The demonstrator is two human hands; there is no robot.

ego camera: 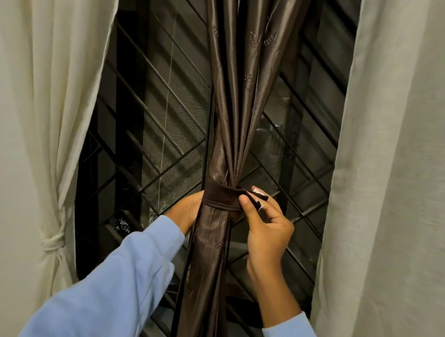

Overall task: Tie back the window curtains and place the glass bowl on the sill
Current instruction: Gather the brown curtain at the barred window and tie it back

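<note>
Left hand point(188, 205) grips brown curtain point(236, 91), right hand point(267, 228) pinches tie band point(222, 197); 8 o'clock cream curtain point(50, 105) tied; glass bowl unseen.

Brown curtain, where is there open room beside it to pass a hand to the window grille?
Widest: between the left cream curtain and the brown curtain, bare grille behind. Narrower: between the brown curtain and the right cream curtain. Crowded at the tie band, where the left hand and right hand are.
</note>
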